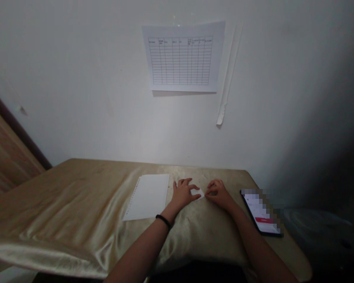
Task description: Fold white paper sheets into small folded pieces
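Note:
A small white piece of paper point(200, 193) lies on the cloth-covered table between my two hands. My left hand point(183, 192) rests on it from the left, fingers spread and pressing down flat. My right hand point(218, 192) is curled at the paper's right edge, with its fingertips pinched together on that edge. A black band circles my left wrist. Most of the small paper is hidden under my fingers.
A white perforated sheet point(149, 196) lies left of my hands. A phone point(261, 214) with a lit screen lies at the right, near the table edge. The table carries a shiny beige cloth point(76, 204). A printed grid sheet point(183, 59) hangs on the wall ahead.

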Demonstrator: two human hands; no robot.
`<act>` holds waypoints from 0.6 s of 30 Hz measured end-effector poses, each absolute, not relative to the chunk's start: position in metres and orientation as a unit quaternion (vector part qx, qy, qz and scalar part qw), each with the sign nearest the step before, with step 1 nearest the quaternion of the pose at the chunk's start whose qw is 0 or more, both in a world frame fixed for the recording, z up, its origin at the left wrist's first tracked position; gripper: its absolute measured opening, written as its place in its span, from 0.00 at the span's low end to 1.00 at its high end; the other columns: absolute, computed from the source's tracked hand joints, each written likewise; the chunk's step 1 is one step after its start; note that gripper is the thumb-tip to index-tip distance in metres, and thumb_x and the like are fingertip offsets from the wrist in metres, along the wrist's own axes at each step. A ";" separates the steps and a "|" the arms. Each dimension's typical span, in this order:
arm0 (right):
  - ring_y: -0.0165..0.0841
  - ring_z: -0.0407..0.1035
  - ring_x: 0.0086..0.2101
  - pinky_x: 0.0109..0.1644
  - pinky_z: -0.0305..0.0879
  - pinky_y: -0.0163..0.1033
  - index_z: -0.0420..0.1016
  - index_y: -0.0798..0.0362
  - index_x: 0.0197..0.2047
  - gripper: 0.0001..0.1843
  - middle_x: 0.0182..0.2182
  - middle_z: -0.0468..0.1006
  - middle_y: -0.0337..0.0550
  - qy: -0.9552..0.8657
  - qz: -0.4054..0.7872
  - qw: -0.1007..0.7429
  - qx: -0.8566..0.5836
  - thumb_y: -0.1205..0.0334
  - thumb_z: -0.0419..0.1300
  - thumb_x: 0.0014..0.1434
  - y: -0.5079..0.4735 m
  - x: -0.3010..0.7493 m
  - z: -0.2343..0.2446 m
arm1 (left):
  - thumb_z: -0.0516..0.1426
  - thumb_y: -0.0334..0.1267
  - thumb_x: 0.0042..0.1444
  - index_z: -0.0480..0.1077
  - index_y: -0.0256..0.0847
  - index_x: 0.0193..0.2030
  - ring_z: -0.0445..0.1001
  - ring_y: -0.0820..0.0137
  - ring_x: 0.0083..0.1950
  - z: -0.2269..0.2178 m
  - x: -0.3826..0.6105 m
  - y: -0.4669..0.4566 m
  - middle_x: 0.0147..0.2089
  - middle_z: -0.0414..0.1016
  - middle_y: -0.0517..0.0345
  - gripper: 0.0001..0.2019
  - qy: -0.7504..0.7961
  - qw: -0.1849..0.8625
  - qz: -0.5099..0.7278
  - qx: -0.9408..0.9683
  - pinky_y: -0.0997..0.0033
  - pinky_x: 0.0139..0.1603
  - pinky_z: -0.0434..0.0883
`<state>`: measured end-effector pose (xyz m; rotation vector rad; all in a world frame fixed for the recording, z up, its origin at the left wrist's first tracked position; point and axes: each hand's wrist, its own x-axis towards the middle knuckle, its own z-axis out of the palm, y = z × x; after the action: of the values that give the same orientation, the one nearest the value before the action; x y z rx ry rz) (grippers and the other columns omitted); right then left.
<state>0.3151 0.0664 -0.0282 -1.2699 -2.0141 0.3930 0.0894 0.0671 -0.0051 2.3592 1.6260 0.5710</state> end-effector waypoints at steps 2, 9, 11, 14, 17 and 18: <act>0.40 0.64 0.49 0.60 0.61 0.47 0.83 0.45 0.28 0.03 0.40 0.74 0.44 -0.780 0.152 0.359 -0.489 0.64 0.68 0.51 0.067 0.316 -0.029 | 0.66 0.56 0.51 0.77 0.63 0.50 0.56 0.47 0.70 -0.006 0.089 0.067 0.69 0.64 0.60 0.18 0.553 0.109 0.194 0.803 0.26 0.68 0.41; 0.40 0.66 0.47 0.58 0.62 0.47 0.84 0.46 0.28 0.02 0.38 0.74 0.44 -0.771 0.133 0.371 -0.500 0.64 0.70 0.50 0.075 0.311 -0.035 | 0.65 0.57 0.52 0.77 0.63 0.50 0.54 0.46 0.70 -0.011 0.090 0.070 0.70 0.62 0.60 0.19 0.548 0.104 0.188 0.808 0.24 0.67 0.41; 0.40 0.66 0.47 0.58 0.62 0.47 0.84 0.45 0.28 0.02 0.38 0.74 0.44 -0.770 0.128 0.373 -0.502 0.63 0.70 0.51 0.079 0.309 -0.037 | 0.65 0.57 0.52 0.77 0.63 0.50 0.54 0.46 0.71 -0.011 0.090 0.071 0.70 0.62 0.60 0.19 0.550 0.105 0.187 0.807 0.25 0.67 0.41; 0.40 0.66 0.48 0.57 0.63 0.46 0.85 0.44 0.30 0.03 0.38 0.74 0.44 -0.768 0.123 0.370 -0.508 0.63 0.70 0.51 0.085 0.306 -0.038 | 0.65 0.57 0.52 0.77 0.64 0.50 0.54 0.47 0.71 -0.010 0.090 0.070 0.70 0.62 0.61 0.19 0.552 0.108 0.186 0.806 0.25 0.68 0.41; 0.39 0.66 0.47 0.56 0.63 0.45 0.85 0.45 0.31 0.03 0.38 0.75 0.45 -0.763 0.113 0.371 -0.517 0.63 0.70 0.51 0.089 0.302 -0.039 | 0.65 0.57 0.52 0.77 0.64 0.50 0.54 0.47 0.71 -0.010 0.090 0.070 0.71 0.62 0.61 0.18 0.553 0.106 0.180 0.806 0.25 0.68 0.41; 0.39 0.66 0.46 0.56 0.64 0.45 0.85 0.45 0.31 0.03 0.38 0.75 0.45 -0.761 0.107 0.371 -0.521 0.63 0.70 0.52 0.090 0.300 -0.039 | 0.65 0.58 0.52 0.77 0.64 0.50 0.54 0.47 0.71 -0.010 0.090 0.071 0.71 0.62 0.62 0.18 0.553 0.105 0.178 0.807 0.25 0.68 0.41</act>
<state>0.3001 0.0899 -0.0391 -1.3364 -1.9517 0.2733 0.0898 0.0706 -0.0103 2.3788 1.6310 0.5254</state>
